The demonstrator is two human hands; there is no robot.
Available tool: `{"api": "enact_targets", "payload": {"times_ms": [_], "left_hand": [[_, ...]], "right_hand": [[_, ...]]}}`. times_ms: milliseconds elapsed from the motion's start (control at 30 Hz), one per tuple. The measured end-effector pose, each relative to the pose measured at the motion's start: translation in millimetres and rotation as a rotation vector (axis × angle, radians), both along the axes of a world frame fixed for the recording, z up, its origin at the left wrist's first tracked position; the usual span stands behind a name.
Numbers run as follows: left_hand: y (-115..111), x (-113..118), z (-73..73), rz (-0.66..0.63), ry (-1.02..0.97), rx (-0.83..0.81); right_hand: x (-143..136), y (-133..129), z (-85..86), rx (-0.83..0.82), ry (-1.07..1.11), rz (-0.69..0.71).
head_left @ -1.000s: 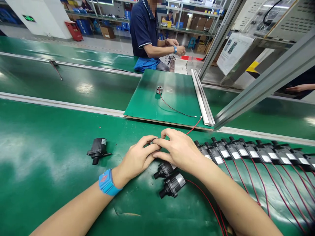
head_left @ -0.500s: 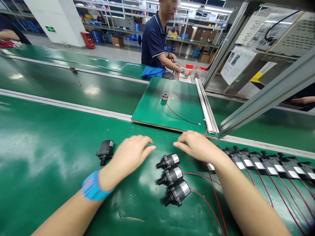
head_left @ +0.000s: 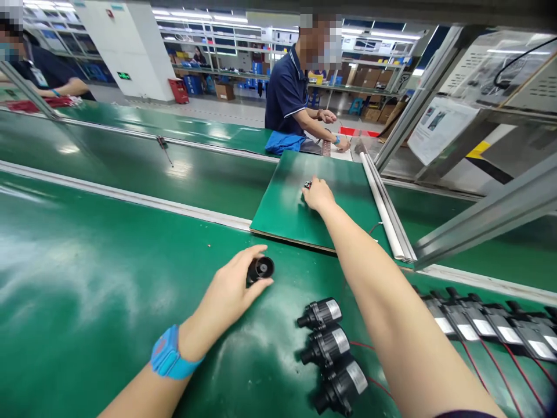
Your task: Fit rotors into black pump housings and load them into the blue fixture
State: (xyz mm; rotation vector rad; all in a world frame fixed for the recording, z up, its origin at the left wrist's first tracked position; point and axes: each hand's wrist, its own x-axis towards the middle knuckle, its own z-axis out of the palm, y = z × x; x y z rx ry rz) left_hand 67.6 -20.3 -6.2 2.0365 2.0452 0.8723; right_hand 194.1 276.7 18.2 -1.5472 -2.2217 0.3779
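My left hand [head_left: 232,281], with a blue band on its wrist, grips a black round housing [head_left: 263,267] whose open end faces up toward me. Farther forward, my right hand [head_left: 319,196] has its fingers closed on a small round metal part [head_left: 307,185] over the raised green board [head_left: 282,217]; the hand covers most of that part. Three black pumps with white labels lie in a column between my forearms, the nearest one [head_left: 343,386] at the bottom.
Several labelled black pumps with red wires [head_left: 496,322] line the right side. White tubes [head_left: 383,209] lie along the board's right edge, near a slanting metal post [head_left: 487,217]. A person [head_left: 289,93] works beyond the board. A tool [head_left: 163,145] lies on the far left strip.
My left hand has taken hold of the black housing from the left. My right hand has reached forward onto the board and closed on the metal part. The view has shifted left.
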Motion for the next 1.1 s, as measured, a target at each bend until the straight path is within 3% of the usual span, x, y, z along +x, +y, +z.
{"api": "enact_targets", "payload": {"times_ms": [100, 233, 467, 533, 667, 900, 1100], "left_hand": [[6.5, 10.4, -11.0, -0.017, -0.33, 0.016], [9.0, 16.5, -18.2, -0.021, -0.475, -0.004], [9.0, 21.6, -19.0, -0.042, -0.587, 0.031], [7.9, 24.4, -19.7, -0.065, -0.606, 0.039], [6.1, 28.4, -21.3, -0.074, -0.601, 0.039], [5.1, 28.0, -20.2, -0.082, -0.566, 0.022], [6.2, 26.0, -21.2, -0.105, -0.551, 0.027]], "right_hand": [[-3.7, 7.6, -1.6, -0.004, 0.02, 0.001], [10.3, -10.6, 1.3, 0.012, 0.06, 0.135], [57.4, -119.3, 24.9, 0.015, 0.257, 0.759], [67.0, -144.7, 27.8, -0.052, 0.254, 0.856], [76.3, -166.1, 23.7, -0.098, 0.183, 0.88], [77.9, -168.1, 23.6, -0.081, 0.092, 0.901], [72.0, -176.8, 18.6, 0.001, 0.018, 0.75]]}}
